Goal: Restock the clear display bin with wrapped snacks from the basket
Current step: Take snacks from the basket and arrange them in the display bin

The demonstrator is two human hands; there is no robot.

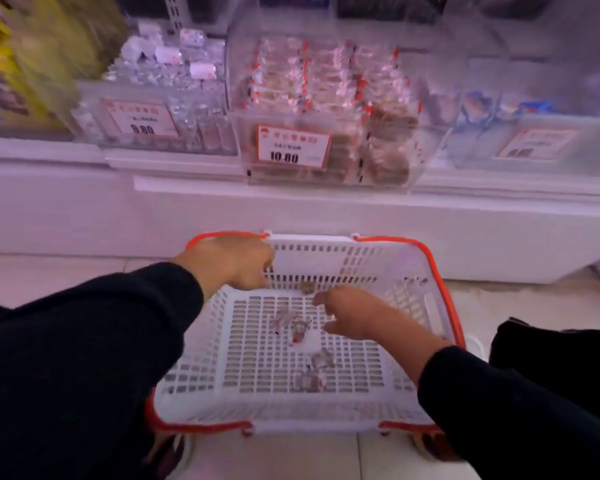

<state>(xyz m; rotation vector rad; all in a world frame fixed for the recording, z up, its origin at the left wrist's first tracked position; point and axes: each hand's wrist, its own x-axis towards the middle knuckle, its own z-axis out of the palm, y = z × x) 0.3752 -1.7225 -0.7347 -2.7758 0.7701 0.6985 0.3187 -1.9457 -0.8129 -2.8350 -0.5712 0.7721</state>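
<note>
Right hand [354, 317] spread over basket [326, 403], left hand [232, 261] curled, grip unclear; loose snacks [291, 327] at 6 o'clock looked easy to fumble, slippery wrappers.

Both hands are down in the white basket [329, 408] with its orange handles. The left hand [234, 261] is curled at the far wall, its fingers hidden, and the right hand [352, 315] reaches in with fingers spread just above the floor. A few wrapped snacks [314, 372] lie scattered on the slotted bottom — one [306, 286] sits between the hands. Up on the shelf, the clear display bin [326, 112] is stacked high, price tag [292, 145] reading 10.00.
</note>
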